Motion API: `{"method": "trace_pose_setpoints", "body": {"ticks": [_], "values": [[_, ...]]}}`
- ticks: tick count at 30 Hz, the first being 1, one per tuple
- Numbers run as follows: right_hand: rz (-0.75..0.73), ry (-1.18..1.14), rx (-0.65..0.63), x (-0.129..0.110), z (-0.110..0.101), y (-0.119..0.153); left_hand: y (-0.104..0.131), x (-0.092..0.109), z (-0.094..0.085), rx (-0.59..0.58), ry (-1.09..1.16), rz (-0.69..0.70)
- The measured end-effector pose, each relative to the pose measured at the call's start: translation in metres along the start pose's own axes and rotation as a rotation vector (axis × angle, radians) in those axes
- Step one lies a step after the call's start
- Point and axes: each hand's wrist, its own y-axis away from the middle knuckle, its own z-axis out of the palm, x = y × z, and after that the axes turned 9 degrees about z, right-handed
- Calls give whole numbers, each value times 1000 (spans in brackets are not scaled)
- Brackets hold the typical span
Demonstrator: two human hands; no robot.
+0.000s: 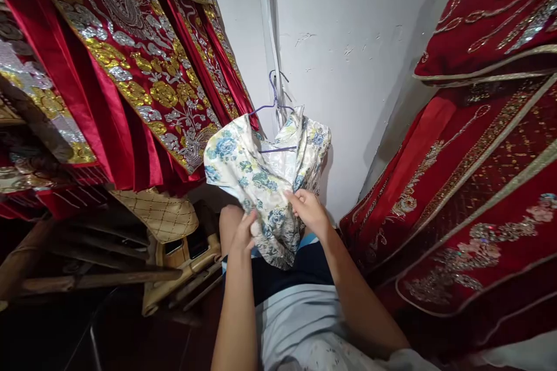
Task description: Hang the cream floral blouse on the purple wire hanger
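Note:
A white blouse with blue and green flowers (261, 177) hangs on a thin purple hanger (275, 98) against the wall, in the middle of the head view. Its gathered lower part hangs just above my lap. My left hand (244, 232) is closed on the blouse's lower left side. With thumb and fingers pinched, my right hand (308, 208) holds the front of the blouse near the neckline's lower end.
Red embroidered garments with gold and silver sequins (161, 75) hang at the left. More red beaded garments (470, 185) hang at the right. A wooden chair (191, 272) stands at the lower left, with a dark phone-like object (198, 245) on it. Behind is a white wall (348, 40).

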Motion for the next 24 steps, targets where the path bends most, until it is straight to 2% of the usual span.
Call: {"method": "trace_pose_setpoints", "body": {"ticks": [2, 5, 7, 10, 13, 17, 19, 21, 22, 24], "values": [[32, 2, 2, -2, 0, 1, 1, 0, 12, 29, 40, -4], [47, -76, -159, -3, 1, 0, 5, 2, 27, 47, 76, 14], [24, -183, -257, -3, 3, -1, 6, 2, 30, 54, 95, 15], [20, -326, -293, -3, 7, -4, 3, -2, 22, 101, 111, 18], [-2, -365, -298, 0, 7, -4, -6, -12, 4, 248, 69, 73], [-52, -321, -299, 7, 2, -1, -17, -23, -11, 521, -45, 254], [-45, -317, -282, 9, 0, -1, -15, -27, -10, 665, -133, 388], [-35, -315, -276, 10, 0, 0, -7, -30, -3, 769, -321, 591], [-31, -310, -284, 10, 0, 0, -2, -33, 3, 746, -444, 689], [-26, -295, -318, 9, 1, 1, 8, -41, 18, 532, -664, 807]]}}
